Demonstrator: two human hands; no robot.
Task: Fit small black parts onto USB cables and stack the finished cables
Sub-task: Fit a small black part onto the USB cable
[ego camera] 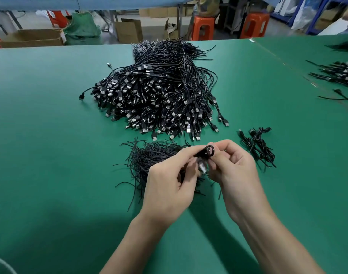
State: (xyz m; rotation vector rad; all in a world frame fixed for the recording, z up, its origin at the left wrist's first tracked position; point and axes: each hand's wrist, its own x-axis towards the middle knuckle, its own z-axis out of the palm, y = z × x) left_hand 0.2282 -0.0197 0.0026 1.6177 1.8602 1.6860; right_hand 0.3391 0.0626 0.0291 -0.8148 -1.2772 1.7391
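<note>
- Worktop (pixel 50 119) carries the cable heap (pixel 159 91), my landmark.
- Just nearer me than the heap lie the black parts (pixel 149 157); the finished stack (pixel 257 147) sits off its near right side.
- Both my left hand (pixel 169 186) and right hand (pixel 236 175) pinch the coiled cable (pixel 209 150) before the heap; I judge that keeping the coil tight matters most.

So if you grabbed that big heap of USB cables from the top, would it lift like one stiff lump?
Probably not. The USB cable heap is loose thin cords that curve and droop, so it would likely sag and shed strands. The cords cross each other, so some may tangle and drag along. With so many plugs, it is probably heavy.
</note>
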